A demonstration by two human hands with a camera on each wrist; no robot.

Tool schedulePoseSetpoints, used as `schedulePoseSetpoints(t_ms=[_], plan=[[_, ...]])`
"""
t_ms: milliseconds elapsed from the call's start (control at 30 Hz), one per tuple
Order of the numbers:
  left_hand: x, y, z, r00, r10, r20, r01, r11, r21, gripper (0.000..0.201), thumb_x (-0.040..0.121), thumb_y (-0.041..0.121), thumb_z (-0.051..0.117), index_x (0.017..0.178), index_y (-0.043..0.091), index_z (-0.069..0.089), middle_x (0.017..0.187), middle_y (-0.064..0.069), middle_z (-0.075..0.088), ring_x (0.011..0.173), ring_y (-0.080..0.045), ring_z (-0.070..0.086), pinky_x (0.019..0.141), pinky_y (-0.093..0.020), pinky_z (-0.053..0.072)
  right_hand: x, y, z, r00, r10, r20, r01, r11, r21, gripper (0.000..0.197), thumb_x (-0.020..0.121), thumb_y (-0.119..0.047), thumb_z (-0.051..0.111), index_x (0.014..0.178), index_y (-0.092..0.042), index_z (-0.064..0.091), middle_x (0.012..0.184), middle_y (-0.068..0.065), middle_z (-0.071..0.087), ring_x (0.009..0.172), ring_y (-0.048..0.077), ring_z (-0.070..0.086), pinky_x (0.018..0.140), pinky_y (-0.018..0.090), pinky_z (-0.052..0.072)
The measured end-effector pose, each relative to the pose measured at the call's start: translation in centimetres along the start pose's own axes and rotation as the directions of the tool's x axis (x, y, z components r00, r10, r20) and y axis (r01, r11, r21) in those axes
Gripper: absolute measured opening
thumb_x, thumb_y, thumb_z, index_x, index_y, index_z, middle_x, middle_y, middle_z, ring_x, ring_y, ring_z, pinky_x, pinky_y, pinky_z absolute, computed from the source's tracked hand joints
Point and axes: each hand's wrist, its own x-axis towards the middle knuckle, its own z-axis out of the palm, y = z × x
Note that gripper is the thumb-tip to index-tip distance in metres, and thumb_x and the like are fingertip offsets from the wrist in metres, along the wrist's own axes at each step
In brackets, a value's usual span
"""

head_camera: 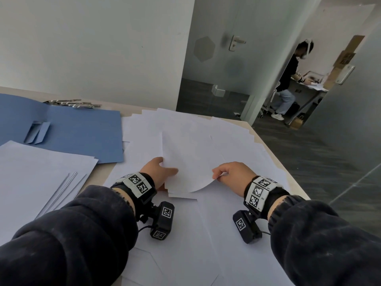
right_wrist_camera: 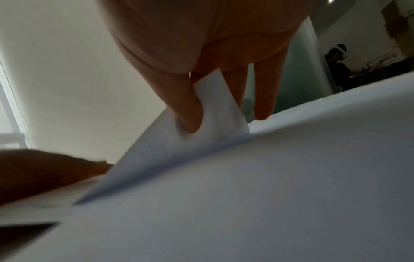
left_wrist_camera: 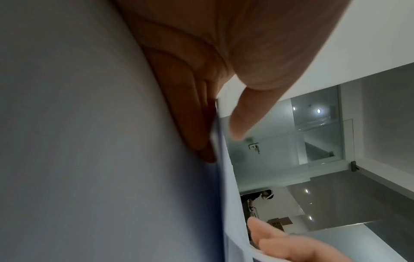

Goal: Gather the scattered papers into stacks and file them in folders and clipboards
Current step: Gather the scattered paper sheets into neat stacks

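Observation:
White papers (head_camera: pixel 206 133) lie scattered over the table's right half. My left hand (head_camera: pixel 159 172) holds the near left edge of a small bundle of sheets (head_camera: pixel 185 159), thumb on top and fingers under it. My right hand (head_camera: pixel 228 172) pinches the near right corner of the top sheet and lifts it, so that the sheet bows upward. In the right wrist view thumb and forefinger pinch that paper corner (right_wrist_camera: pixel 215 106). The left wrist view has the bundle's edge (left_wrist_camera: pixel 220 141) between thumb and fingers. An open blue folder (head_camera: pixel 78 131) lies at the left.
A separate stack of white paper (head_camera: pixel 37 172) lies at the near left, overlapping the folder. Several metal clips (head_camera: pixel 72 104) sit behind the folder near the wall. The table's right edge (head_camera: pixel 288 162) drops to a dark floor. A person works at a desk beyond the glass door.

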Motion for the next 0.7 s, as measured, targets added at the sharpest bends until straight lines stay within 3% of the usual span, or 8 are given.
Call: schedulePoseSetpoints(t_ms=[67,133,167,233,300,433,600,700], plan=[[0.2,0.0,-0.1,1.000,-0.006,0.004,0.006,0.999,0.044,0.078,0.084,0.019,0.075,0.151,0.018,0.035,0.137,-0.006,0.056,0.115,-0.027,0.059,0.091,-0.033,0.051,-0.1,-0.3,-0.2,1.000,-0.003,-0.002,0.003,0.996,0.090,0.024,0.092,-0.012,0.066,0.088,-0.035,0.074,0.122,-0.011,0.068,0.116,0.008,0.060,0.104,0.025,0.042],[0.4,0.0,-0.1,1.000,-0.015,0.011,0.014,0.999,0.040,0.082,0.082,0.014,0.075,0.152,0.020,0.033,0.136,-0.010,0.056,0.111,-0.029,0.061,0.078,-0.032,0.053,-0.5,0.3,-1.1,1.000,0.012,-0.002,-0.012,0.995,0.101,0.027,0.091,-0.015,0.069,0.112,-0.033,0.071,0.123,-0.009,0.064,0.120,0.009,0.057,0.101,0.026,0.043],[0.4,0.1,0.0,1.000,-0.007,0.006,0.006,0.999,0.033,0.081,0.082,0.013,0.075,0.151,0.020,0.034,0.134,-0.011,0.058,0.107,-0.030,0.062,0.072,-0.031,0.053,-0.7,0.9,-1.9,0.999,0.044,-0.009,-0.043,0.995,0.092,0.034,0.091,-0.017,0.069,0.122,-0.031,0.067,0.127,-0.006,0.062,0.120,0.013,0.058,0.098,0.028,0.045],[0.4,-0.1,0.1,1.000,0.001,0.003,-0.002,1.000,0.012,0.074,0.081,0.011,0.075,0.147,0.019,0.043,0.125,-0.009,0.064,0.101,-0.029,0.066,0.074,-0.032,0.056,-1.4,2.8,-3.4,0.986,0.163,-0.023,-0.162,0.986,0.048,0.041,0.093,-0.017,0.065,0.133,-0.026,0.059,0.134,-0.001,0.058,0.112,0.018,0.059,0.086,0.028,0.049],[0.0,0.0,0.1,0.999,0.030,-0.011,-0.030,1.000,0.009,0.058,0.081,0.008,0.073,0.135,0.017,0.057,0.113,-0.006,0.069,0.092,-0.026,0.068,0.073,-0.029,0.056,-2.4,5.0,-4.6,0.953,0.302,-0.025,-0.302,0.953,-0.005,0.039,0.095,-0.014,0.056,0.134,-0.023,0.058,0.131,0.004,0.059,0.103,0.021,0.058,0.077,0.028,0.049],[-0.3,0.0,0.3,0.997,0.076,-0.016,-0.075,0.996,0.056,0.028,0.084,0.007,0.069,0.111,0.013,0.068,0.101,-0.005,0.071,0.074,-0.015,0.063,0.055,-0.020,0.045,-5.1,8.2,-5.5,0.873,0.487,0.009,-0.487,0.873,0.043,0.034,0.093,-0.010,0.049,0.121,-0.025,0.063,0.099,0.006,0.061,0.099,0.028,0.063,0.067,0.037,0.059],[-0.6,0.0,0.2,0.996,0.087,-0.018,-0.086,0.994,0.070,0.024,0.082,0.009,0.071,0.105,0.018,0.069,0.099,-0.005,0.072,0.087,-0.025,0.067,0.076,-0.030,0.055,-6.3,9.2,-4.7,0.881,0.472,0.029,-0.473,0.877,0.081,0.032,0.090,-0.025,0.067,0.122,-0.025,0.062,0.119,0.003,0.059,0.103,0.029,0.066,0.067,0.035,0.061],[-0.9,-0.1,0.1,0.994,0.102,-0.026,-0.101,0.994,0.042,0.031,0.083,0.009,0.071,0.109,0.025,0.065,0.092,0.001,0.071,0.081,-0.020,0.067,0.067,-0.025,0.052,-6.2,9.1,-4.3,0.889,0.457,0.040,-0.459,0.884,0.086,0.043,0.085,-0.031,0.074,0.124,-0.028,0.058,0.119,0.004,0.061,0.098,0.029,0.067,0.078,0.043,0.062]])
